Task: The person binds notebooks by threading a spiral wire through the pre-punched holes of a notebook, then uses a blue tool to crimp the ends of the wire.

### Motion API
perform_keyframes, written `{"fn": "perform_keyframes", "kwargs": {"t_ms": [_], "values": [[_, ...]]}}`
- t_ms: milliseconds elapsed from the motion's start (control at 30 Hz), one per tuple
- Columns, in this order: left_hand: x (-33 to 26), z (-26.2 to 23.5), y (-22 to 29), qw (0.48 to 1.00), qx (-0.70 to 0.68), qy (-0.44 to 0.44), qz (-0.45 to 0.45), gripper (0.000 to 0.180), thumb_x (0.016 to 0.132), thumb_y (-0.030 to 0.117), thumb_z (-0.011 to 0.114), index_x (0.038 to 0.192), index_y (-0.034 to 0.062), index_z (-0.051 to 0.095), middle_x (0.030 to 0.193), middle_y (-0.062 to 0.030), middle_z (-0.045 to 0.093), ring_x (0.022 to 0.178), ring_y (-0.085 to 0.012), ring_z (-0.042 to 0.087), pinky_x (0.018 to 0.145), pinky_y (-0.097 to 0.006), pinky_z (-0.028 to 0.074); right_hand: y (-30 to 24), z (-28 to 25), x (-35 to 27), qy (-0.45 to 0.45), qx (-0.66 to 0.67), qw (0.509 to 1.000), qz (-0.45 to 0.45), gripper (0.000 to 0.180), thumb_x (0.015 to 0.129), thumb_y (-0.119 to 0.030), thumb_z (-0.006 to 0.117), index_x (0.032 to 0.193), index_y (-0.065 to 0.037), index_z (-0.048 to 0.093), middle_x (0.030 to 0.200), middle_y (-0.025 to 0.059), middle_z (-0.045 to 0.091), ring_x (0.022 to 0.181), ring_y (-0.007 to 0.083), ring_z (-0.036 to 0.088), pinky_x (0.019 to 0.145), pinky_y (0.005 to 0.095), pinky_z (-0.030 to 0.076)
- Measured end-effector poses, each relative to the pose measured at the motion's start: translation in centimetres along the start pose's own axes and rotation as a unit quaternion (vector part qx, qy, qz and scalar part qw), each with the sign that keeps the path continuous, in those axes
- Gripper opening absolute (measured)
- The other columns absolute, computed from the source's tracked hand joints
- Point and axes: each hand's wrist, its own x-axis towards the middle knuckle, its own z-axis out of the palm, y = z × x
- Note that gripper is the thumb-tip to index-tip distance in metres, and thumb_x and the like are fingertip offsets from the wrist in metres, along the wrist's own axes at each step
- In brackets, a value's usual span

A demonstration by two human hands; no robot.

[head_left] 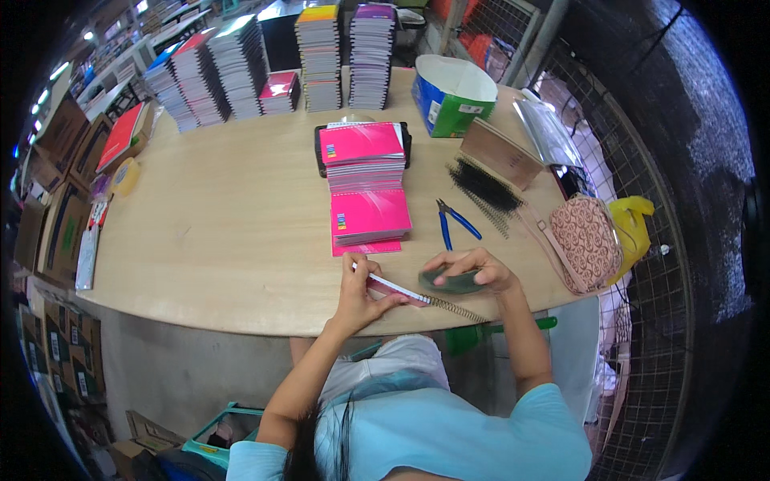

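My left hand (358, 298) is closed on a thin notebook (388, 292), tilted on its edge near the table's front. From the notebook's right end sticks out a metal spiral coil (457, 309), partly threaded along its edge. My right hand (491, 272) is closed around a flat, dark green object (451, 282), held just above the coil; its kind is unclear. Beyond my hands lie stacked pink-covered notebooks (371, 212). Blue-handled cutting pliers (458, 224) lie to their right, near a pile of loose spiral coils (485, 184).
Tall stacks of spiral notebooks (319, 60) line the table's far edge. A green, blue and white container (453, 96) and a brown box (501, 154) stand at right. A patterned pink pouch (585, 240) rests at the right edge. Yellow tape (125, 177) lies at left.
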Motion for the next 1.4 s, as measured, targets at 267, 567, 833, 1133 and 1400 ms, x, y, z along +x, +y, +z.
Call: {"fn": "perform_keyframes", "kwargs": {"t_ms": [267, 567, 833, 1133, 1400], "values": [[-0.3, -0.2, 0.1, 1.000, 0.006, 0.020, -0.008, 0.066, 0.057, 0.027, 0.099, 0.094, 0.0075, 0.048, 0.098, -0.0083, 0.041, 0.091, -0.0244, 0.045, 0.079, -0.036, 0.041, 0.3, 0.8, 1.6, -0.027, 0.051, 0.998, -0.029, 0.054, 0.085, -0.039, 0.066, 0.118, 0.003, 0.072, 0.136, 0.0252, 0.057, 0.126, 0.0368, 0.055, 0.109, 0.0455, 0.040], [0.1, 0.5, 0.4, 1.000, -0.010, 0.007, -0.016, 0.068, 0.057, 0.025, 0.099, 0.096, 0.0072, 0.047, 0.096, -0.0093, 0.044, 0.091, -0.0264, 0.045, 0.078, -0.036, 0.041, 0.5, 1.8, 1.1, -0.039, 0.276, 0.958, -0.064, 0.047, 0.090, -0.028, 0.064, 0.119, 0.008, 0.069, 0.136, 0.0228, 0.057, 0.126, 0.0333, 0.055, 0.108, 0.0433, 0.040], [0.4, 0.7, 0.4, 0.999, 0.027, 0.008, 0.027, 0.067, 0.061, 0.026, 0.096, 0.101, 0.0033, 0.047, 0.099, -0.0135, 0.044, 0.092, -0.0303, 0.047, 0.076, -0.040, 0.044, -0.1, 2.1, 2.4, 0.058, -0.107, 0.992, 0.037, 0.040, 0.091, -0.023, 0.065, 0.117, 0.006, 0.071, 0.139, 0.0190, 0.055, 0.129, 0.0300, 0.052, 0.110, 0.0400, 0.039], [0.1, 0.7, 0.3, 1.000, -0.002, -0.003, 0.007, 0.066, 0.064, 0.021, 0.094, 0.106, 0.0032, 0.047, 0.103, -0.0150, 0.045, 0.095, -0.0321, 0.048, 0.083, -0.039, 0.044, 1.3, 2.4, 3.0, 0.001, 0.224, 0.974, -0.020, 0.046, 0.089, -0.031, 0.064, 0.117, 0.005, 0.071, 0.133, 0.0191, 0.058, 0.127, 0.0306, 0.053, 0.109, 0.0421, 0.039], [-0.7, -2.1, -3.5, 0.902, -0.388, -0.077, -0.173, 0.029, 0.090, 0.000, 0.067, 0.115, 0.0020, 0.053, 0.114, -0.0082, 0.056, 0.111, -0.0170, 0.055, 0.099, -0.033, 0.046, 1.2, 2.9, 4.0, -0.015, 0.059, 0.996, -0.062, 0.042, 0.090, -0.024, 0.065, 0.119, 0.005, 0.070, 0.135, 0.0191, 0.056, 0.126, 0.0299, 0.054, 0.108, 0.0412, 0.040]]}}
